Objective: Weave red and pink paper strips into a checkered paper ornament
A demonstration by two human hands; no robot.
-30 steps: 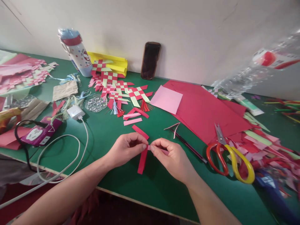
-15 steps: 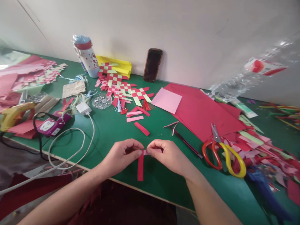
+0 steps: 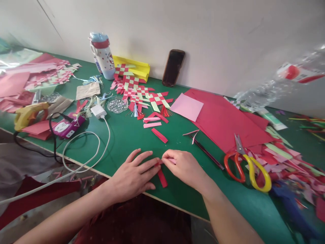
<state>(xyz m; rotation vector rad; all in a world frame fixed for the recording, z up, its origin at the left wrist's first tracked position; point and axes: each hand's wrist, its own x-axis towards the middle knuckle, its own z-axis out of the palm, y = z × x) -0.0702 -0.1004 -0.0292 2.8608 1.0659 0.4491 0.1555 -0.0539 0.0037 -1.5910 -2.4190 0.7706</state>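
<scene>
My left hand (image 3: 134, 174) lies flat on the green table (image 3: 122, 139), fingers stretched out, pressing the upper end of a red paper strip (image 3: 161, 178). Right beside it, my right hand (image 3: 185, 166) pinches a thin pink paper strip (image 3: 170, 160) that crosses the red one at my fingertips. Another loose red strip (image 3: 159, 135) lies just beyond my hands, with pink and red strips (image 3: 152, 122) behind it.
Woven red-and-green paper pieces (image 3: 142, 93), a bottle (image 3: 103, 56), a phone (image 3: 173, 67) and a yellow box (image 3: 132, 66) sit near the wall. Red paper sheets (image 3: 223, 122), a pink square (image 3: 187, 107), scissors (image 3: 247, 167) and a pencil (image 3: 208, 154) lie right. A charger cable (image 3: 83, 159), glue gun (image 3: 27, 115) left.
My left hand opened from a pinch and flattened onto the red strip, pressing it to the table. The strip now lies tilted. The camera view shifted slightly.
</scene>
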